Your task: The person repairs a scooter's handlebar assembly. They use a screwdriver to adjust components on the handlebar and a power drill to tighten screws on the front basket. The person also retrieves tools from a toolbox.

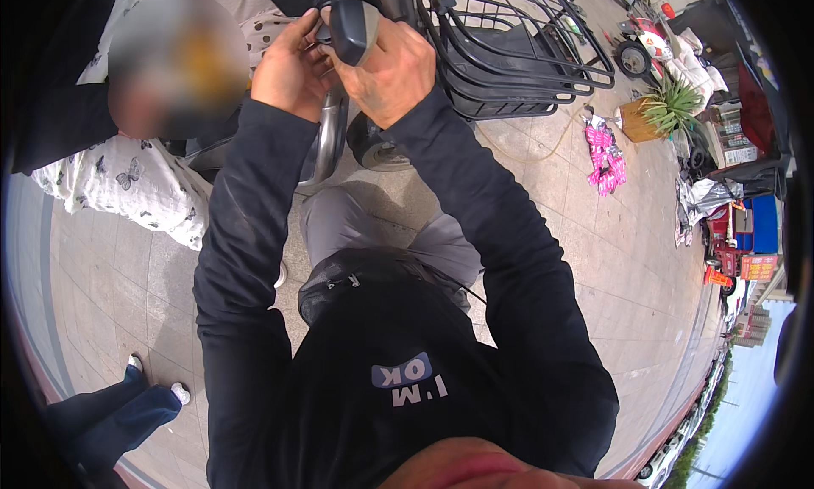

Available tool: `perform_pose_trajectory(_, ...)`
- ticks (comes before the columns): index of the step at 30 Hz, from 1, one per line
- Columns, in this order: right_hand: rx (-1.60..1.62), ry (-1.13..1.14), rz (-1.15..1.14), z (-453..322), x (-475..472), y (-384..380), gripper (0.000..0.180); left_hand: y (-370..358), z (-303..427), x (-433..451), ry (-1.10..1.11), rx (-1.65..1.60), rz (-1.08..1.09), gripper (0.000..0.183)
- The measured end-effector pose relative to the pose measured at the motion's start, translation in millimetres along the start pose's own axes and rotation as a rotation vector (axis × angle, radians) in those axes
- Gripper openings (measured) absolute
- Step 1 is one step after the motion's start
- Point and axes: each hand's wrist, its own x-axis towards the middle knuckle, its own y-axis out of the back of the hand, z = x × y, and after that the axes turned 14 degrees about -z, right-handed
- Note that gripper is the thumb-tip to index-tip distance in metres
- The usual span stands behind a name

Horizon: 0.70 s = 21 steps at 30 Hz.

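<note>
My right hand (391,69) is wrapped around a black rounded part (350,28) at the top centre, at the front of a scooter; whether it is a mirror housing or a handlebar end is unclear. My left hand (286,66) is close beside it, palm turned inward, with fingertips at a small dark round piece (325,32). The black part and the fingers overlap, so the left hand's exact hold is hidden. Below the hands are a silver curved fender or tube (329,133) and a small black wheel (375,151).
A black wire basket (509,63) stands right of my hands. At left, a person with a blurred head is beside white butterfly-print cloth (137,177). Another person's legs (127,413) stand lower left. Pink packets (604,155), a potted plant (671,111) and a parked motorcycle (645,47) are at right.
</note>
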Motion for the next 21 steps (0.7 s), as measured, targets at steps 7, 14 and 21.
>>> perform_pose_trajectory(7, 0.178, -0.179, -0.108, -28.5, -116.2, 63.9, 0.053, 78.9, 28.2, 15.9, -0.051, 0.167, -0.353, 0.04)
perform_pose_trajectory(14, 0.393, -0.737, -0.728, -25.6, -293.0, 152.8, 0.051, 72.2, 12.5, -27.9, -0.043, 0.148, 0.077, 0.043)
perform_pose_trajectory(21, 0.647, -1.233, -0.889, -48.0, -241.2, 341.4, 0.051, 72.9, -103.9, -222.4, 0.788, 1.15, 0.34, 0.063)
